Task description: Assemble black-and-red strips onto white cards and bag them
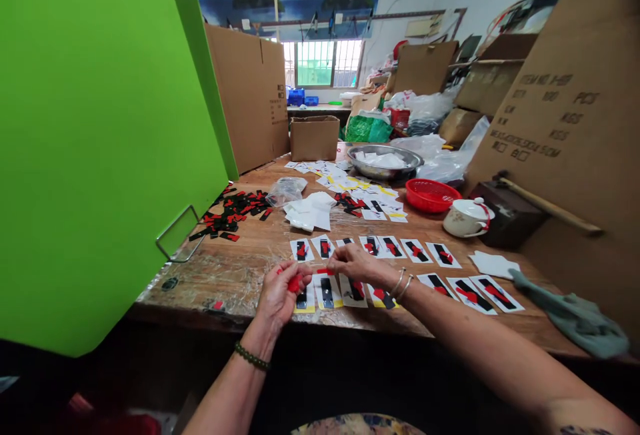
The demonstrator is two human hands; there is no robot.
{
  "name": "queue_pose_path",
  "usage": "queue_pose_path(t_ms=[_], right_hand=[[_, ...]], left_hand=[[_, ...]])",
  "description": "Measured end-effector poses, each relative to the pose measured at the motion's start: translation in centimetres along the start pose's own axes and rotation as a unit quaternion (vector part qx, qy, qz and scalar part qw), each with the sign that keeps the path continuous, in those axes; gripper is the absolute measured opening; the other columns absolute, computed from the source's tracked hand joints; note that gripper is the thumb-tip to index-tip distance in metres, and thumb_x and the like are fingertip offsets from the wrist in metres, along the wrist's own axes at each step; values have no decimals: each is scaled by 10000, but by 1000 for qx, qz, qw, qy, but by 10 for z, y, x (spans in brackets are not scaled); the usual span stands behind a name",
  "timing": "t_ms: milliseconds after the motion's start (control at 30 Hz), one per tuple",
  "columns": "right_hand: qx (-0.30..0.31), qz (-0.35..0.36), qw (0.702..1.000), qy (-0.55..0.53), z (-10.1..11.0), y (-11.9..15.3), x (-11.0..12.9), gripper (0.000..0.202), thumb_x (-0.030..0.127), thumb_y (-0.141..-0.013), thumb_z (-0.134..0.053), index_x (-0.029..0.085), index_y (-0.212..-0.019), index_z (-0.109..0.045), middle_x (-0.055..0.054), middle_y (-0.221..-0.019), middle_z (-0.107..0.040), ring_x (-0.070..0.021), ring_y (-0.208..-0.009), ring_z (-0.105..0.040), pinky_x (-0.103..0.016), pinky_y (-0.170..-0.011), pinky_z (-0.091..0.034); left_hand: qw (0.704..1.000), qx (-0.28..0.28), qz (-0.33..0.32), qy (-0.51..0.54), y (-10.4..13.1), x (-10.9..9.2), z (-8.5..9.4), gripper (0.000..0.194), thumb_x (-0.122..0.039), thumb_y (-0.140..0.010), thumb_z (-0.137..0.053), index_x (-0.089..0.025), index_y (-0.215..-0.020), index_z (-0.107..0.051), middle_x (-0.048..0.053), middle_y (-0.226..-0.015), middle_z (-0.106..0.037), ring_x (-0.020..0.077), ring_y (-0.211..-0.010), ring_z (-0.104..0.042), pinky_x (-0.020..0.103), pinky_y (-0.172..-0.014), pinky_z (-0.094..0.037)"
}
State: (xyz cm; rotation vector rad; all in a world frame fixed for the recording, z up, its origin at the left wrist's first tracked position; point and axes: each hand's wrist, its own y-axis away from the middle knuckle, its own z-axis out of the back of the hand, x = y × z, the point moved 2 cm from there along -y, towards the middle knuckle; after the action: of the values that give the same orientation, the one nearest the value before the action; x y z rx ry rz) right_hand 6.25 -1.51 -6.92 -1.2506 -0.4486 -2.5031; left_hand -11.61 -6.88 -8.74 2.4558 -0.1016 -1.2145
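Cardboard reads "PCS", "KGS"; left fingers and right fingers grip red pieces.

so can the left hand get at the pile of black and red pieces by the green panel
Probably yes: nothing seems to stand between the left hand and the pile across the tabletop, though that hand already holds red pieces.

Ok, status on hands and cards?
Left hand holds red pieces; right hand pinches red strip. Near cards in two rows. Right wrist partly hides front row.
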Motion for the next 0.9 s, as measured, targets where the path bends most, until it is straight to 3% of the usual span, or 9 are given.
queue_pose_path(t_ms=[100,233,400,467,533,700,900], right_hand=[[6,3,999,51,-19,7,-10,155,220,-773,-589,164,-629,-590,24,-540,-516,-104,-530,-425,-238,-508,-272],[-40,33,985,163,-37,7,-18,149,193,-791,-566,161,-651,-602,-25,-638,-599,-133,-616,-502,-250,-558,-297],[-90,52,968,229,-28,6,-4,106,181,-808,-570,161,-831,-671,-67,-838,-669,-170,-778,-576,-253,-658,-358],[-102,84,972,192,-23,7,10,143,169,-828,-542,165,-860,-682,-56,-849,-675,-164,-793,-586,-250,-691,-385],[-74,104,983,135,-24,8,23,152,180,-828,-552,170,-873,-697,-40,-824,-675,-152,-745,-588,-243,-669,-401],[-44,83,994,56,-34,8,37,86,133,-743,-591,158,-750,-674,-12,-722,-644,-127,-617,-552,-227,-573,-386],[-38,61,994,-81,-34,2,35,130,229,-797,-580,162,-688,-599,36,-584,-555,-94,-522,-480,-207,-518,-368]], left_hand=[[999,-4,30,17,3,0,5,170,52,-783,-548,-111,-805,-593,96,-702,-701,167,-647,-711,256,-660,-600],[999,26,41,10,9,6,7,161,17,-802,-571,-98,-907,-611,101,-781,-706,215,-714,-728,345,-692,-617],[999,21,29,-28,13,10,9,153,-23,-799,-630,-98,-929,-601,110,-817,-719,209,-685,-725,325,-656,-613],[999,30,21,-34,13,11,9,164,-31,-791,-649,-95,-936,-605,121,-808,-723,215,-702,-727,335,-682,-611],[998,57,10,-33,15,13,6,191,-44,-779,-670,-88,-957,-618,132,-822,-730,217,-713,-725,336,-690,-606],[992,121,-16,-30,22,12,-2,253,-59,-763,-702,-68,-1009,-645,147,-872,-743,202,-723,-722,305,-706,-596],[999,5,0,-41,23,-7,24,191,-1,-849,-574,-72,-1026,-567,162,-843,-743,193,-705,-733,270,-684,-604]])
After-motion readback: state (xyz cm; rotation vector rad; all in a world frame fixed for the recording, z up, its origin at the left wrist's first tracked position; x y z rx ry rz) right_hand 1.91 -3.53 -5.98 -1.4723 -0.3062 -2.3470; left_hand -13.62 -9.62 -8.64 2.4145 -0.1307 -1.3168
